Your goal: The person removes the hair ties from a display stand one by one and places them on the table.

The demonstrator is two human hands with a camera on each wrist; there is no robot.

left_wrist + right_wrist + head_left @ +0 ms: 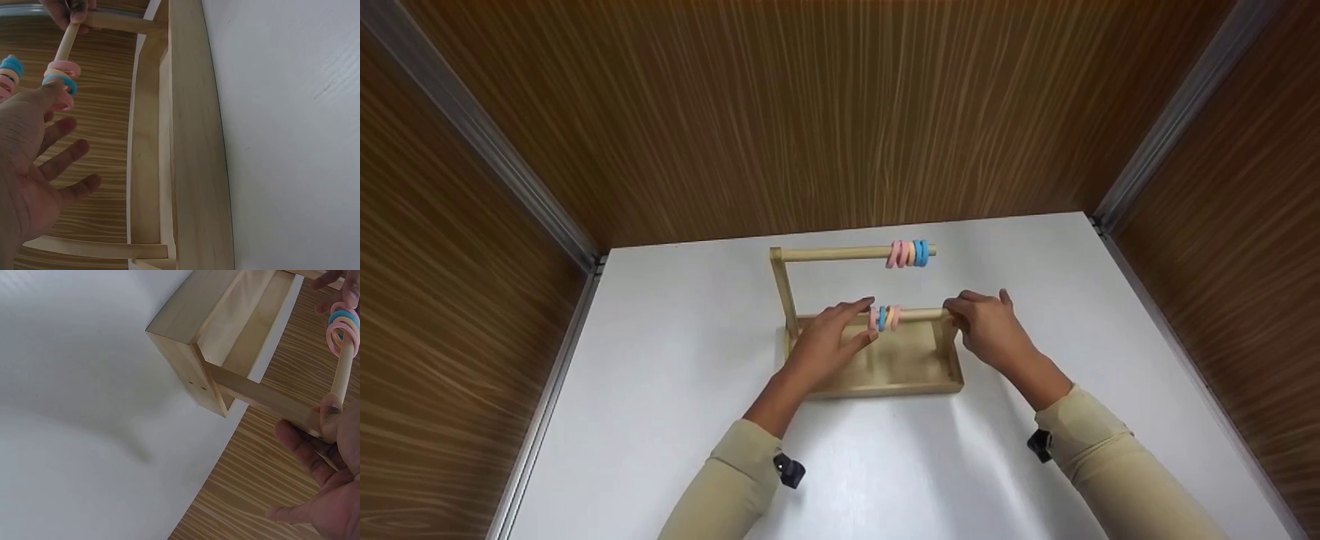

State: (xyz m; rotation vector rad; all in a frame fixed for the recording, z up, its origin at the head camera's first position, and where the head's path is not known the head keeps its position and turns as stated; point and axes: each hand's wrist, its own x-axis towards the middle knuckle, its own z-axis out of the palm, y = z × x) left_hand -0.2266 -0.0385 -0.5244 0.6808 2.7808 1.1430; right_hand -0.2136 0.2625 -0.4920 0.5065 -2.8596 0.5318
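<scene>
A wooden rack (780, 292) has two horizontal rods above a shallow tray. On its lower rod (922, 314) sit several pastel rings (59, 76) in pink, blue and pale yellow. My left hand (825, 341) holds the leftmost pink ring (66, 101) between thumb and index finger, its other fingers spread loosely below. At the rod's right end, my right hand (994, 330) grips the wooden post (264, 398) where the rod meets it, thumb on the rod. Farther back, the upper rod (836, 254) carries several pink, yellow and blue rings (907, 253) near its free right end.
The tray (885, 388) of the rack rests on a white table (675, 337). Wood-grain panels (840, 112) stand behind and on both sides, with metal strips (1170, 105) along the corners.
</scene>
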